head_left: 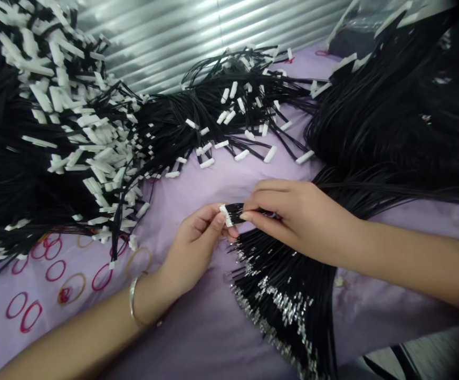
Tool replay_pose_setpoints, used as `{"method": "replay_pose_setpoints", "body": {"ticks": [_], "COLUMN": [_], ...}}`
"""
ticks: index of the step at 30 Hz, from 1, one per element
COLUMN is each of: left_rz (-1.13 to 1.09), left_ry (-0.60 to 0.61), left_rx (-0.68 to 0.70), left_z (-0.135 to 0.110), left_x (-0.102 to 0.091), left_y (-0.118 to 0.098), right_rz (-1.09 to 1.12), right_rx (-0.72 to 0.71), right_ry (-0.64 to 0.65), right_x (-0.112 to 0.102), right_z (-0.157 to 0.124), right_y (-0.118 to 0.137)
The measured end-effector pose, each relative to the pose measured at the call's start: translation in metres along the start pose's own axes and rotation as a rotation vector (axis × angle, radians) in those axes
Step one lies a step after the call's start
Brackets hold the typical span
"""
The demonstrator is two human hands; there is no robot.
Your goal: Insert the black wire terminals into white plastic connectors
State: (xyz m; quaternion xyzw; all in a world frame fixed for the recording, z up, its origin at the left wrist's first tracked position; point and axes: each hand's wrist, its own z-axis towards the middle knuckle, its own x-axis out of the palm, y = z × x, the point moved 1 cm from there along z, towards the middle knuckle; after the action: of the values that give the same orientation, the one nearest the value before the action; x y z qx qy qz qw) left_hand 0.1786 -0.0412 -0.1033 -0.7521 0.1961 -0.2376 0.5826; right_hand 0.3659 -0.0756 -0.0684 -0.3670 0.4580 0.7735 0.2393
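from afar, i saw left hand (193, 243) pinch plug (226, 215), right hand (288, 216) its wires (236, 212). both seemed light (wires floppy), best gripped at the plug.

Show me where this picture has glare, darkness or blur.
Head view: pale glare streaks the ribbed silvery surface; head view: metal wire tips glint; head view: the far right edge darkens to black; head view: fine detail looks soft, even on the white connector at the left hand.

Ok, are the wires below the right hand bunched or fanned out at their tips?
Fanned out: the wires spread toward their shiny tips across the purple cloth, below the right hand.
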Motion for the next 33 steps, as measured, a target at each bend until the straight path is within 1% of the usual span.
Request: {"method": "replay_pose_setpoints", "body": {"ticks": [4,7,9,14,18,20,23,26,29,33], "left_rz": [-0.008,-0.009,-0.001,0.041,0.065,0.065,0.045,0.026,-0.016,-0.115], "left_ry": [-0.004,0.007,0.016,0.026,0.042,0.039,0.033,0.053,0.036,0.04], "left_rx": [0.005,0.002,0.003,0.017,0.018,0.01,0.004,0.01,-0.014,-0.029], "left_z": [0.001,0.0011,0.0008,0.0001,-0.0009,-0.0015,-0.0017,-0.001,0.0,0.0009], "left_x": [0.0003,0.0009,0.001,0.0004,0.0018,0.0024,0.0022,0.0016,0.0019,0.0038], "left_y": [-0.0008,-0.0016,-0.0019,-0.0017,-0.0028,-0.0031,-0.0022,-0.0008,-0.0007,-0.0031], "right_rz": [-0.005,-0.036,-0.102,-0.291,-0.33,-0.302,-0.223,-0.152,-0.055,0.15], "right_rx": [0.034,0.015,-0.004,-0.113,-0.197,-0.192,-0.119,-0.061,-0.042,0.054], "right_ry": [-0.013,-0.024,-0.039,-0.066,-0.099,-0.115,-0.114,-0.108,-0.062,0.001], "right_x": [-0.0008,-0.0009,-0.0004,0.0031,0.006,0.0069,0.0066,0.0043,0.0022,0.0008], "right_z": [-0.0017,-0.0032,-0.0036,-0.0043,-0.0059,-0.0063,-0.0059,-0.0052,-0.0052,-0.006], "right_y": [0.0031,0.0053,0.0056,0.0049,0.0052,0.005,0.005,0.0069,0.0094,0.0093]}}
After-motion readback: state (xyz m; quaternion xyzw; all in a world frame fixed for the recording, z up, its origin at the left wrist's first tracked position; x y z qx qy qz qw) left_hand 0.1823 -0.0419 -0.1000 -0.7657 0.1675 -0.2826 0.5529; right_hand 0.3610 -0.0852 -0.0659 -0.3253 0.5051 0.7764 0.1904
